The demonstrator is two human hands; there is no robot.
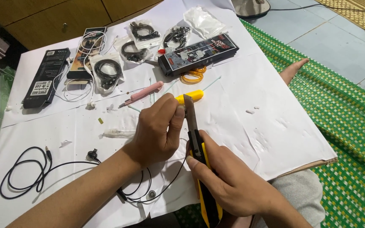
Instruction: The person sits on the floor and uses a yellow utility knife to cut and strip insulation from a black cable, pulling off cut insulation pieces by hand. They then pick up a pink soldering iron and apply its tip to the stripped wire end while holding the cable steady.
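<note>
The right hand (pixel 229 181) is closed around a yellow and black knife (pixel 199 160), its blade run out and pointing away from the person, the tip just beside the left thumb; the left hand (pixel 159 128) is curled shut, thumb and fingers pinching something small against the blade, too hidden to make out; a black cable (pixel 30 171) runs from under the left hand across the white paper (pixel 254 126) covering the table, loops at the left and ends in a plug; a black earbud (pixel 92 154) lies on the cable near the left wrist; beyond the hands lie a yellow tool (pixel 193 96), a pink tool (pixel 144 93), orange rings (pixel 192 76), a long dark box (pixel 199 52), bagged black earphones (pixel 108 71) and a flat black box (pixel 46 77); a green mat (pixel 339 118) lies to the right.
</note>
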